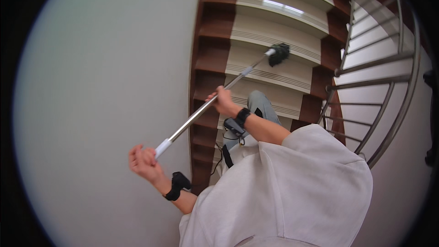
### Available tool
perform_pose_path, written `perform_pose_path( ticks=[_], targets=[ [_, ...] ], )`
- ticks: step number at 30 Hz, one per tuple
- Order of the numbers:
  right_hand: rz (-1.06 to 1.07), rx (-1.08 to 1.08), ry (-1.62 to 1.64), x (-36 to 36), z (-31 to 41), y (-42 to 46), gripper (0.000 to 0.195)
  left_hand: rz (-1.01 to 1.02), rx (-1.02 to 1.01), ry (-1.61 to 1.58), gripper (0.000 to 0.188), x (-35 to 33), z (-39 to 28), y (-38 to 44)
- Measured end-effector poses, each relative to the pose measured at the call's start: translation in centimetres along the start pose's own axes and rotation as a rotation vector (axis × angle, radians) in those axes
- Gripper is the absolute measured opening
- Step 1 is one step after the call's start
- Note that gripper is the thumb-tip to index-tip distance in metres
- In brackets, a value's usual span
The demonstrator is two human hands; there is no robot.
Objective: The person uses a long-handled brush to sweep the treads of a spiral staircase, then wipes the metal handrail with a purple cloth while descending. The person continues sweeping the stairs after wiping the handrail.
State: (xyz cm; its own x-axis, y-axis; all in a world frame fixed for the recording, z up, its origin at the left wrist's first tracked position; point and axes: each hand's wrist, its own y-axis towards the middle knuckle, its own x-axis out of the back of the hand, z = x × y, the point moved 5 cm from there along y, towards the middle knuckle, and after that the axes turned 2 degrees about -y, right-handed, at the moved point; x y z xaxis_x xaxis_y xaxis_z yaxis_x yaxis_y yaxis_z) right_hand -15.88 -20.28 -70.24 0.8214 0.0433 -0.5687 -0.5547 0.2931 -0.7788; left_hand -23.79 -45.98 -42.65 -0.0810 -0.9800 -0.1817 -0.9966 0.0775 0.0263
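Observation:
My right hand point(223, 101) grips the middle of a mop's metal pole point(195, 115). At the pole's lower left end, my left hand point(144, 163) is closed around the white plastic grip, its fingers slightly blurred. The pole slants up to the right, with a light collar partway along it. At its far end a white connector joins a dark, shaggy mop head point(279, 55), which lies over the pale middle of a stair step. Both wrists wear black straps with small devices.
A staircase with pale treads point(274, 34) and dark red-brown borders runs up ahead. A plain wall point(103, 75) rises at the left. A curved metal railing point(374, 82) stands at the right. My bent knee point(260, 103) shows below the mop head.

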Motion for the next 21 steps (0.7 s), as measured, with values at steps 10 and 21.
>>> perform_pose_path(
  ticks=[10,21],
  targets=[
    [0.139,-0.36,-0.502,3.4,-6.7,13.6,0.01,-0.095,-0.199,0.252,0.013,-1.5,12.0,-11.7],
    [0.156,-0.058,-0.1,13.9,10.1,-2.0,0.017,0.409,-0.147,0.005,0.023,-13.4,2.3,-15.7]
  ],
)
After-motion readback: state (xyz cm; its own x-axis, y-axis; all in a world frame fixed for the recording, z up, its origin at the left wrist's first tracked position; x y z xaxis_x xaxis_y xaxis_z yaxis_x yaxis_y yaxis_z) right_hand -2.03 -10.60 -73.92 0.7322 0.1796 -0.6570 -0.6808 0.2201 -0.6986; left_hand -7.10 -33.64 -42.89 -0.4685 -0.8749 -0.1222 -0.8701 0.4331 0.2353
